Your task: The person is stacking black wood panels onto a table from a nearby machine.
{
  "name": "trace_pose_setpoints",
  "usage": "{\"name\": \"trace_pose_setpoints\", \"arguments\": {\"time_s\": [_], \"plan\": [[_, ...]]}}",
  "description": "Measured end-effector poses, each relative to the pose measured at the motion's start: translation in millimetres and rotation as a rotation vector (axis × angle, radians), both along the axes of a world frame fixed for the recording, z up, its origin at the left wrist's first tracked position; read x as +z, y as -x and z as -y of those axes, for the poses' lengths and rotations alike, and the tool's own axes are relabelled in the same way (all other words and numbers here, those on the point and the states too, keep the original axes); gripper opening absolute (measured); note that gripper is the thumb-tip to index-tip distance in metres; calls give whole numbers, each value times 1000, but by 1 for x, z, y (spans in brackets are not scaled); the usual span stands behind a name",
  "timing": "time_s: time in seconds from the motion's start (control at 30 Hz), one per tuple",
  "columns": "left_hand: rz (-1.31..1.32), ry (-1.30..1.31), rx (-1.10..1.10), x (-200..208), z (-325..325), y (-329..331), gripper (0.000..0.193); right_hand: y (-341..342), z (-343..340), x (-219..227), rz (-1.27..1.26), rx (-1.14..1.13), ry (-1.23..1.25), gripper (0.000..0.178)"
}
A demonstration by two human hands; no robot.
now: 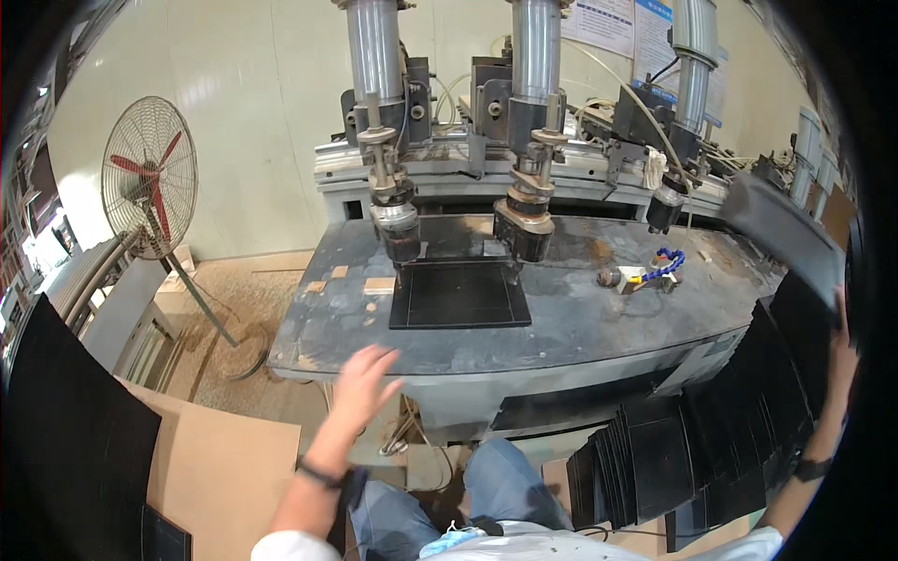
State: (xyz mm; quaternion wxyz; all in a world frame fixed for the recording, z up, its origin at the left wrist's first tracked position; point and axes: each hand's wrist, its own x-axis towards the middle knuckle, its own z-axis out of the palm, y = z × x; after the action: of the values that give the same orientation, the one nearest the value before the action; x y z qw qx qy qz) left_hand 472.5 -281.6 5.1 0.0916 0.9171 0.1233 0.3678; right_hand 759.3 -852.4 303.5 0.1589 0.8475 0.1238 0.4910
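My left hand (365,385) hovers just off the front edge of the worktable (449,351), empty, with its fingers apart. Flat on that table, beneath two upright machine heads, lies a black rectangular panel (460,297). The left machine head (399,234) and the right machine head (529,229) both stand over its far corners. Far to the right, my right hand (841,327) grips the lower end of a dark panel (784,234), which is raised and smeared by motion. Part of that hand is lost in the dark rim, beside a row of stacked black panels (659,458).
A pedestal fan (150,178) stands at the left. More black panels (70,411) lean at the lower left beside a brown board (220,467). A blue coiled hose (666,264) sits on the table's right, under another machine head (666,203). Small scraps (379,286) litter the tabletop.
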Motion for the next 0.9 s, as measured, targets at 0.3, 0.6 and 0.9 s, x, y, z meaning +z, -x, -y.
{"name": "trace_pose_setpoints", "arguments": {"time_s": [0.3,0.6,0.9], "plan": [[-166,87,100,-35,11,-133,67,-20,-232,-189,-599,1173,-226,49],[-149,-321,127,-25,106,101,38,-71,-373,-310,-785,1306,-62,57],[-340,-226,847,22,218,297,32,-82,-441,-312,-1057,1050,114,70]]}}
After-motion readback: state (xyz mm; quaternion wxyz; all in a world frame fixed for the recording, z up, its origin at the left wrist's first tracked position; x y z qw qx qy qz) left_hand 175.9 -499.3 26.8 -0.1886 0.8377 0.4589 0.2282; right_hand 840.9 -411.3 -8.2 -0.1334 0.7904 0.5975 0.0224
